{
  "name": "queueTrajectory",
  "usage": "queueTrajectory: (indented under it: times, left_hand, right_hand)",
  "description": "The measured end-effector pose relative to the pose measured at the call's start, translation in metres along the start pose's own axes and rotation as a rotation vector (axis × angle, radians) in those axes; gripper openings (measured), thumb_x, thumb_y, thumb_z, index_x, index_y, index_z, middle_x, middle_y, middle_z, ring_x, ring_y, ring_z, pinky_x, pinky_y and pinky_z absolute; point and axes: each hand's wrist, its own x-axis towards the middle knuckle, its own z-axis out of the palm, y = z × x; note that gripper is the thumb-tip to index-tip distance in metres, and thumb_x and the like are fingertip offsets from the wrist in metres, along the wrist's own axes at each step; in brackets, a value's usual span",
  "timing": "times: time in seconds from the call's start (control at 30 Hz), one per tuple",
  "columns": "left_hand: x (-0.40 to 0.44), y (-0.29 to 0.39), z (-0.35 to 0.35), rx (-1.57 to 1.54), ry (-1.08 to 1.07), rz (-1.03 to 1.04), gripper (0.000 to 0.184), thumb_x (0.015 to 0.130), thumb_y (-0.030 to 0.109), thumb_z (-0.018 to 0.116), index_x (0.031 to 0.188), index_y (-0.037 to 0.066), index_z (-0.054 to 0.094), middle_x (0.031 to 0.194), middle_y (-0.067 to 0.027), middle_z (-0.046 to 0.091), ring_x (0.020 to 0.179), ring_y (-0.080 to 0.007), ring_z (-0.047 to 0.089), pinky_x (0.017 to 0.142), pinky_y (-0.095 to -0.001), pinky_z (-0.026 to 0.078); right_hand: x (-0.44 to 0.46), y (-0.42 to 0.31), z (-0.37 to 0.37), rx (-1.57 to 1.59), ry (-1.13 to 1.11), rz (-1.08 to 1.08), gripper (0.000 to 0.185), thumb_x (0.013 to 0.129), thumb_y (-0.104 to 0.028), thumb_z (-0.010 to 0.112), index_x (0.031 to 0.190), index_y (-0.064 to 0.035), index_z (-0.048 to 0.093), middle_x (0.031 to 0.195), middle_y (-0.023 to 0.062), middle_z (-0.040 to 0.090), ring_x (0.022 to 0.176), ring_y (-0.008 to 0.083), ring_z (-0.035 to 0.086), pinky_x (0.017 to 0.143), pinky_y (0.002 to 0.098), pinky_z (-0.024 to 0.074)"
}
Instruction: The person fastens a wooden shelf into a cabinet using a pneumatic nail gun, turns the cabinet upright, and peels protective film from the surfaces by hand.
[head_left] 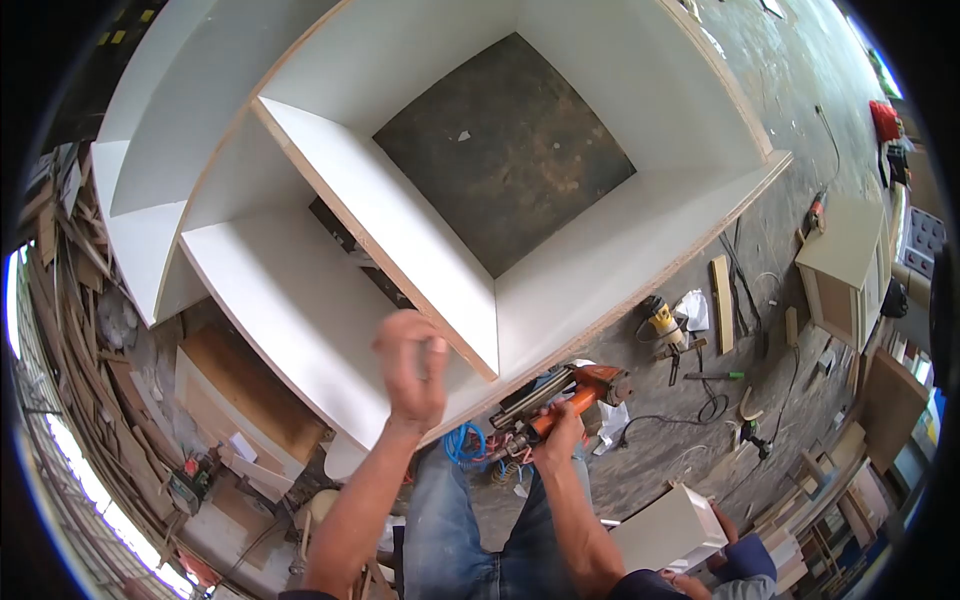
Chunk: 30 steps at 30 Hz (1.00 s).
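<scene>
Fingers of our right hand [562,434] clamp the nail gun [588,391]; our left hand [410,370] is blurred, its grip unclear; one careless squeeze could scar the cabinet [640,215].

The bare left forearm [355,510] extends diagonally forward, its wrist [406,428] nearly straight; the bare left hand [411,365] is raised and blurred, fingers bent, their exact closure unclear. The bare right forearm [577,515] angles inward, the bare right hand [562,432] curled in a grip.
</scene>
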Motion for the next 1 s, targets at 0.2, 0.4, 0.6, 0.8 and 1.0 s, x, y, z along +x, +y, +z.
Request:
queueTrajectory:
  times: [0.2,0.4,0.6,0.8,1.0]
  left_hand:
    - [0.02,-0.028,0.015,-0.713,0.052,-1.062,0.057,0.085,0.04,0.069,0.129,0.007,0.054,0.114,-0.0053,0.06,0.111,-0.0215,0.056,0.097,-0.0389,0.041]
    - [0.011,-0.026,0.043,-0.925,-0.147,-1.305,0.045,0.08,0.019,0.076,0.118,0.003,0.06,0.102,-0.0057,0.063,0.094,-0.0179,0.064,0.082,-0.0319,0.055]
    - [0.0,-0.025,0.043,-0.892,-0.305,-1.225,0.041,0.08,0.014,0.074,0.115,-0.001,0.061,0.099,-0.0059,0.064,0.092,-0.0173,0.064,0.079,-0.0306,0.052]
    - [-0.032,-0.031,0.05,-1.058,-0.274,-1.195,0.061,0.086,0.024,0.073,0.135,-0.005,0.051,0.13,-0.0115,0.054,0.122,-0.0205,0.05,0.105,-0.036,0.039]
    - [-0.058,-0.081,0.062,-1.519,0.178,-1.103,0.066,0.099,0.043,0.051,0.149,0.002,0.039,0.149,-0.0093,0.045,0.135,-0.023,0.045,0.114,-0.0386,0.035]
  right_hand:
    - [-0.053,0.02,0.06,-0.149,0.125,-0.227,0.046,0.087,-0.002,0.063,0.13,-0.0053,0.046,0.096,0.0069,0.061,0.076,0.0165,0.061,0.068,0.0311,0.0527]
    - [-0.068,0.031,0.066,-0.287,-0.114,-0.289,0.048,0.083,-0.023,0.059,0.122,0.0052,0.062,0.114,0.0092,0.058,0.113,0.0216,0.053,0.106,0.0355,0.0338]
    - [-0.065,0.036,0.054,-0.413,-0.253,-0.405,0.072,0.078,-0.046,0.065,0.128,0.0041,0.057,0.119,0.0094,0.063,0.119,0.0214,0.056,0.106,0.0332,0.0361]
    - [-0.07,0.04,0.059,-0.421,-0.274,-0.245,0.083,0.069,-0.042,0.083,0.131,0.0048,0.055,0.131,0.0123,0.052,0.125,0.0242,0.05,0.106,0.0375,0.0378]
    - [-0.066,0.055,0.045,-0.361,-0.178,-0.206,0.1,0.065,-0.041,0.09,0.141,0.0029,0.042,0.132,0.0118,0.053,0.123,0.0246,0.052,0.103,0.0384,0.0424]
